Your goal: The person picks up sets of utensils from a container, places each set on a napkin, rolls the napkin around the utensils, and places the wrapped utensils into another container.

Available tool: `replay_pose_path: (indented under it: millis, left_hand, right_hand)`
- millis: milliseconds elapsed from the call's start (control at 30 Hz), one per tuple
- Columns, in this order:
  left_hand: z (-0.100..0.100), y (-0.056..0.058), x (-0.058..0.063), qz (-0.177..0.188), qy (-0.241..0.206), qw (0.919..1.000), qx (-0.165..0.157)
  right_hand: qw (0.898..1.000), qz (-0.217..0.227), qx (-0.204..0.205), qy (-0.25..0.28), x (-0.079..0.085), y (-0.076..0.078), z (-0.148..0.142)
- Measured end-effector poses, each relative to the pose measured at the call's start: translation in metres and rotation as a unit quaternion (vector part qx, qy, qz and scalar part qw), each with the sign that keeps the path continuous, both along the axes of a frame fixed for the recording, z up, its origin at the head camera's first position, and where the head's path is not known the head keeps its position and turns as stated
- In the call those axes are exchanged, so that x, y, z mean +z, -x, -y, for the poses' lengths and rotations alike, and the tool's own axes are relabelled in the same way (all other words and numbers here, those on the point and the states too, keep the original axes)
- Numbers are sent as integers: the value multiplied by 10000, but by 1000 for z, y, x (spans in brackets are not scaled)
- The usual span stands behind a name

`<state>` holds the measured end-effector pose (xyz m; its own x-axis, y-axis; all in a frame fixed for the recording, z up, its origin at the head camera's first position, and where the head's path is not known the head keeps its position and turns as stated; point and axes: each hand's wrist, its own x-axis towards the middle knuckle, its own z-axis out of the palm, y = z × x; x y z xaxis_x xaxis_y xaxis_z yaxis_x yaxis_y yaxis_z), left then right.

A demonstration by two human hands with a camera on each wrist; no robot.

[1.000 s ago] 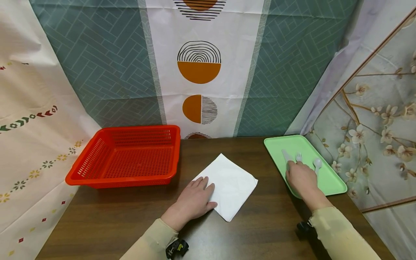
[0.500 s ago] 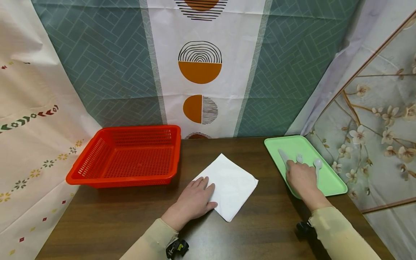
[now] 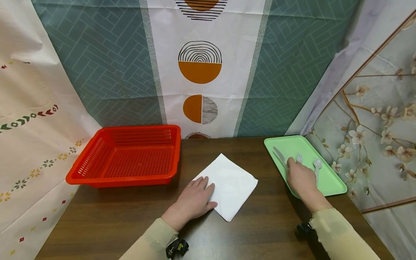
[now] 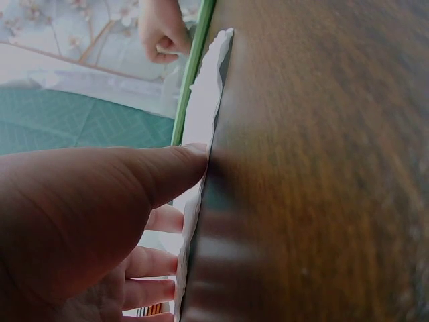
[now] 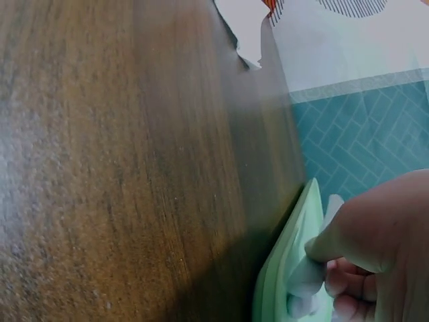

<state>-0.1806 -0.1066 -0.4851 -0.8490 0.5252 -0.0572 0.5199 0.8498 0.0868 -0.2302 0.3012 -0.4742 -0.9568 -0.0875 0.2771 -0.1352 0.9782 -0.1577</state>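
A folded white napkin (image 3: 232, 184) lies on the wooden table. My left hand (image 3: 193, 202) rests on its left corner with fingers spread, and the left wrist view shows the thumb and fingertips on the thin napkin edge (image 4: 203, 107). Over on the light green tray (image 3: 333, 182), my right hand (image 3: 300, 180) pinches a white plastic knife (image 3: 278, 154) between thumb and curled fingers; its blade points away to the far left. Beside that hand lie a white fork (image 3: 299, 158) and a white spoon (image 3: 317, 164), their handles partly hidden by the hand.
A red perforated plastic basket (image 3: 136, 159) stands at the back left of the table. Patterned cloth hangs (image 3: 201, 32) close behind and on both sides. Brown tabletop (image 3: 243, 231) lies between the basket and the tray.
The knife has swung to the left, its tip now farther from the fork and nearer the tray's left rim. My left hand and the napkin stay put.
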Motion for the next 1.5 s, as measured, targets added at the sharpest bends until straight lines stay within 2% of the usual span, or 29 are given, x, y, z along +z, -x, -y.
replay_pose_path:
  millis: [233,467,900,1167,1500]
  left_hand:
    - [0,0,0,-51,30,10000,-20]
    - [0,0,1,-91,-4,10000,-25]
    - [1,-1,3,-38,-59,10000,-24]
    - [0,0,3,85,-73,9999,35]
    - [0,0,4,181,-86,9998,65]
  right_hand:
    - [9995,-232,5,210,6,-3,7]
    - [9974,-636,230,258,14,-6,24]
    - [9907,-1108,702,353,14,-10,59]
    - [9894,-884,988,590,12,-14,79]
    - [9916,-418,903,823,8,-14,92]
